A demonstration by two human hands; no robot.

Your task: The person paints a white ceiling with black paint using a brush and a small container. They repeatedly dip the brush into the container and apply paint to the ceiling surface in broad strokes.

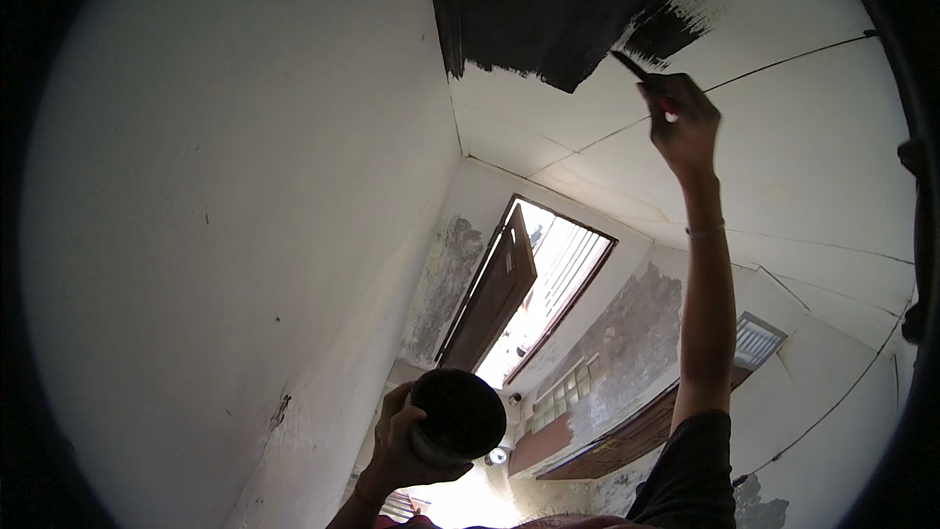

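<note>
My right hand is raised and closed on a paintbrush, its bristle end at the ragged edge of a large patch of black paint on the white ceiling. My left hand is lower, near the bottom middle, wrapped round a cylindrical dark pot; its inside looks black, and I cannot make out how full it is.
A white wall fills the left. Beyond stand an open wooden door with a bright barred opening and walls with grey peeling patches. A cable crosses the ceiling; another hangs at lower right.
</note>
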